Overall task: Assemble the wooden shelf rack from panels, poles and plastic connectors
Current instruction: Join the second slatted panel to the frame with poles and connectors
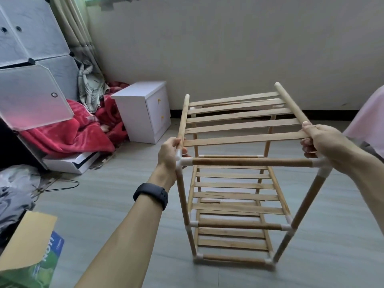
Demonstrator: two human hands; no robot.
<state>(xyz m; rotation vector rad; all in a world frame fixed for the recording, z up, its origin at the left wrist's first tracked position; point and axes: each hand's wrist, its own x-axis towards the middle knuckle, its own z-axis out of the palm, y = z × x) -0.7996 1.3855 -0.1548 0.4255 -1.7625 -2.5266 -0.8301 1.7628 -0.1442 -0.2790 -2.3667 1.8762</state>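
The wooden shelf rack (234,206) stands upright on the floor, with two lower slatted shelves in place between poles and white plastic connectors. A top slatted panel (239,121) sits tilted over the frame, its far end raised. My left hand (171,150) grips the panel's left side pole right at the white corner connector (180,161). My right hand (321,142) grips the near end of the panel's right side pole above the right corner connector (321,163). A front crossbar (251,162) joins the two connectors.
A white two-drawer cabinet (143,110) stands at the wall behind left. Red blankets (68,132) and a plastic cube wardrobe (31,59) fill the left side. An open cardboard box (29,256) lies near left. Pink fabric (367,119) is at the right edge.
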